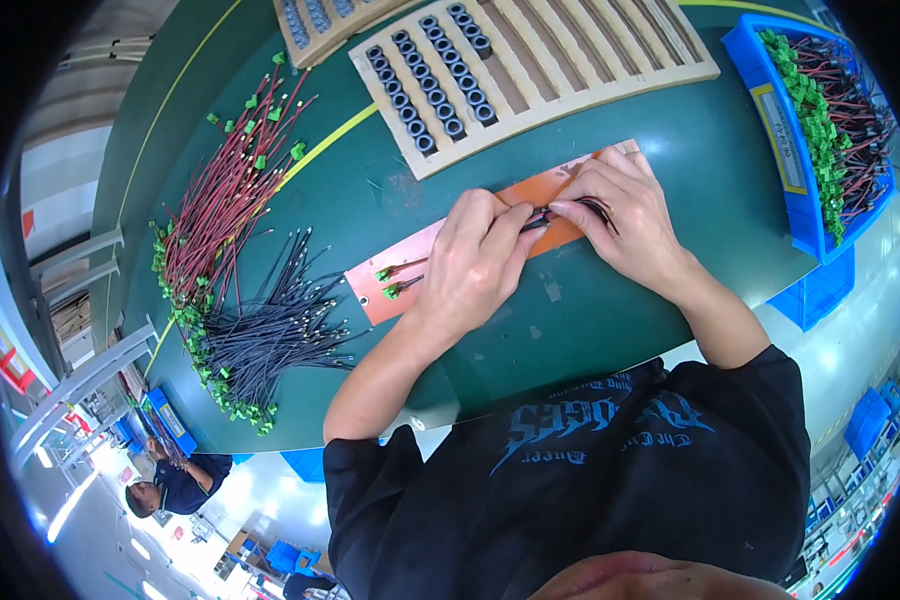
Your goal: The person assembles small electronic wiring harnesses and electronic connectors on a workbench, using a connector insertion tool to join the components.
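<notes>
My left hand (475, 255) and my right hand (625, 215) meet above a long orange-pink board (410, 250) lying slanted on the table. Both have their fingertips pinched on a pair of thin wires (542, 216), one red and one black as far as they show. From under my left hand stick out the wires' ends, each with a green connector (391, 291). Dark strands curve out beneath my right fingers. A small dark part seems to sit between the fingertips, but the fingers hide most of it.
Left of the board lie a heap of red wires (220, 220) and a heap of black wires (280, 315), both with green connectors. Beyond stands a slotted wooden tray (560, 105) with rows of black rings (455, 128). A blue bin (785, 150) at right holds finished-looking wire bundles (855, 130). Another person (185, 482) sits far left.
</notes>
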Tool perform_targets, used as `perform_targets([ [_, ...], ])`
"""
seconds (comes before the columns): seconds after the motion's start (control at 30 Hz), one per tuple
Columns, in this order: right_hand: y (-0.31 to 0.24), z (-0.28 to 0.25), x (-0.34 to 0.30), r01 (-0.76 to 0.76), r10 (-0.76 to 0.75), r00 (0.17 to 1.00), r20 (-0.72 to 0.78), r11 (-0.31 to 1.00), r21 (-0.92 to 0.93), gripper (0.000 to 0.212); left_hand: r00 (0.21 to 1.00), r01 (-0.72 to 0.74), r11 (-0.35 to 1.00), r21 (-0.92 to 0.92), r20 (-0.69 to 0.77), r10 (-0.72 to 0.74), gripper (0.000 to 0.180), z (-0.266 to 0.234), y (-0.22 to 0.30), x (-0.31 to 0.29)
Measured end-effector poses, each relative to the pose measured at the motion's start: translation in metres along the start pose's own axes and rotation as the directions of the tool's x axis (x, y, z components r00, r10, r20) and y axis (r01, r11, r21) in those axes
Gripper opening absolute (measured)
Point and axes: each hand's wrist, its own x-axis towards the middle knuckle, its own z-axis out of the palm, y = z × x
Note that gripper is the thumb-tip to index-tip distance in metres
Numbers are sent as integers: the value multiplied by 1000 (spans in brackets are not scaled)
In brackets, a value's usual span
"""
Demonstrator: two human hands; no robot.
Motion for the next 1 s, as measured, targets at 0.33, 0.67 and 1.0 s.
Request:
perform_targets([
  [0.33,2,4,-9,27,-3,994,-111,975,219,10,986,94,971,220,112,-121,25,-11,12,-1],
  [0.67,-2,-3,-7,-29,32,999,-7,963,269,11,983,-58,997,49,175,48,26,-15,-1,-2],
  [1.0,-11,0,-6,-190,186,981,46,909,371,15,997,-10,999,-48,78,13,20,-11,-5,-8],
])
